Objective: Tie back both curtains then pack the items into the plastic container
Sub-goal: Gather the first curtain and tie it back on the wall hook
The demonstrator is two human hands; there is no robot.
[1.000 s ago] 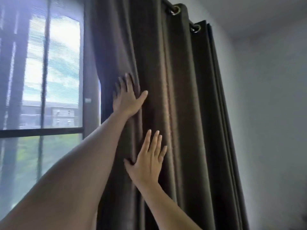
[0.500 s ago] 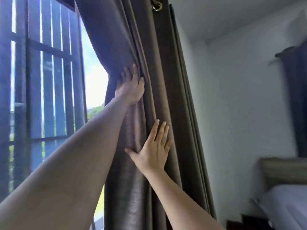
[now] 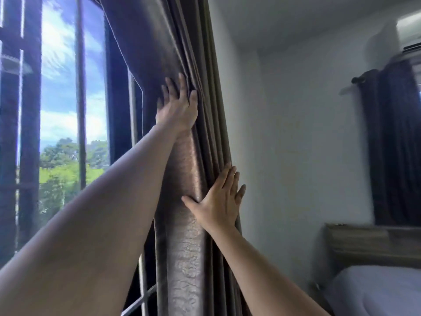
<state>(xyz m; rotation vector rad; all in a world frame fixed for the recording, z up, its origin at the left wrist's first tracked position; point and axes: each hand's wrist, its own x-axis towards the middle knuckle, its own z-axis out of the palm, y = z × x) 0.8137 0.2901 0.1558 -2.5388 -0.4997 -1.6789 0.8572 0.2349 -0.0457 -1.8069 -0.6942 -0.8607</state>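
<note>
A brown curtain (image 3: 189, 236) hangs bunched in folds between the window and the white wall. My left hand (image 3: 177, 108) lies flat on it high up, fingers spread, fingertips pressed into a fold. Lower down, my right hand (image 3: 219, 201) rests flat on the curtain's right side, fingers together and thumb out to the left. Neither hand holds anything. A second, dark curtain (image 3: 396, 144) hangs by the far wall on the right. No tie-back and no plastic container is in view.
The window (image 3: 68, 133) with dark bars fills the left, showing sky and trees. A white wall (image 3: 284, 156) stands right of the curtain. A wooden headboard (image 3: 373, 242) and a bed (image 3: 382, 290) sit at lower right; an air conditioner (image 3: 410, 35) is at upper right.
Both hands have pushed the brown curtain to the right, bunching it against the wall. More window is uncovered, and the view has turned right to show the bed and second curtain.
</note>
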